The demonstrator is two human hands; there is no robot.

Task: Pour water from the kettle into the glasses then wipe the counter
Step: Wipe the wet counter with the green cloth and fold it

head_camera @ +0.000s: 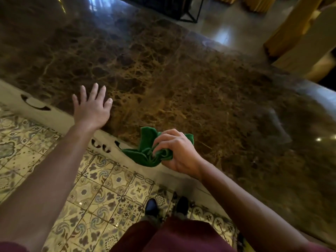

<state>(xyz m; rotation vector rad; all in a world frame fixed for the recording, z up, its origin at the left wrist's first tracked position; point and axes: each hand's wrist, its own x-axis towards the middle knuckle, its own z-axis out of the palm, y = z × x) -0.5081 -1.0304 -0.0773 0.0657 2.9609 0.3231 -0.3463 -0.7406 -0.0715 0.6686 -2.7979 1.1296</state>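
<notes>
A dark brown marble counter (181, 73) fills most of the view. My right hand (178, 151) pinches a crumpled green cloth (145, 151) at the counter's near edge; part of the cloth hangs over that edge. My left hand (91, 108) lies flat on the counter near its edge, fingers spread, holding nothing. No kettle or glasses are in view.
Patterned floor tiles (101, 193) lie below the counter's pale carved edge (45, 113), with my dark shoes (151, 206) on them. Beyond the far side of the counter are a shiny floor, a black metal frame (189, 15) and yellow-draped furniture (294, 33).
</notes>
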